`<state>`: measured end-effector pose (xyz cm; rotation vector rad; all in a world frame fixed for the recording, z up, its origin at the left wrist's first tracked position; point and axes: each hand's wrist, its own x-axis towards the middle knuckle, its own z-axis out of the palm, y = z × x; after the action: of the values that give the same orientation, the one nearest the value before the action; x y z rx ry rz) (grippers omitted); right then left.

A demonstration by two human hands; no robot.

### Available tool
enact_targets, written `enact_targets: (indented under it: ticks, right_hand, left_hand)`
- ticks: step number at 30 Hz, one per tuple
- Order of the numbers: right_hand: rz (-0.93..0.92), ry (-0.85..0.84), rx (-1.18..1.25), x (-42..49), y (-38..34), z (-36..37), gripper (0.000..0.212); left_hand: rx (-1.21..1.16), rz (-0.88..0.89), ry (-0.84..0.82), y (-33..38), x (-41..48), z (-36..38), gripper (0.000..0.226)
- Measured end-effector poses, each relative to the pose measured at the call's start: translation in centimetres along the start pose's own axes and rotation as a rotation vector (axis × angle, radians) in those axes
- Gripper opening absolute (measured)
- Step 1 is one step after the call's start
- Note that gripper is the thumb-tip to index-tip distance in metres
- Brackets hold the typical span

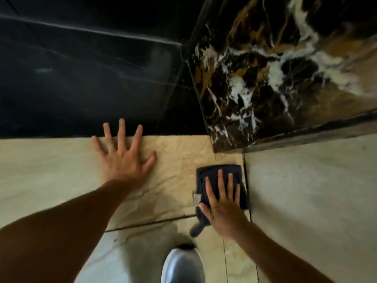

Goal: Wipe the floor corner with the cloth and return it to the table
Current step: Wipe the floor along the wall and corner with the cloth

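Observation:
A dark navy cloth (216,171) lies flat on the beige floor tiles (179,160), close below the corner where the black wall (91,78) meets the veined dark marble wall (265,78). My right hand (222,201) presses flat on the cloth with fingers spread, covering its lower half; a small white tag and a loose strip stick out at its left and bottom. My left hand (122,154) rests flat on the floor to the left, fingers apart, fingertips at the black wall's base. It holds nothing.
A grey shoe (181,266) stands on the tiles at the bottom centre, just below the cloth. A dark grout line (246,188) runs along the cloth's right edge. A pale wall panel (316,201) fills the right side.

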<state>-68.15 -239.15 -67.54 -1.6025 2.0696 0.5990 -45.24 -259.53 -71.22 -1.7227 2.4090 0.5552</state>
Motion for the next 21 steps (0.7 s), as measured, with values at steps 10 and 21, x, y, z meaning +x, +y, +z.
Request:
enact_targets:
  ticks: [10, 21]
  right_hand:
    - [-0.224, 0.351, 0.106, 21.8, -8.6, -12.6, 0.064]
    - [-0.131, 0.315, 0.132, 18.7, -8.7, -11.1, 0.066]
  left_hand:
    - [0.029, -0.034, 0.139, 0.8, -0.5, 0.5, 0.073]
    - [0.077, -0.035, 0.117, 0.7, -0.4, 0.3, 0.070]
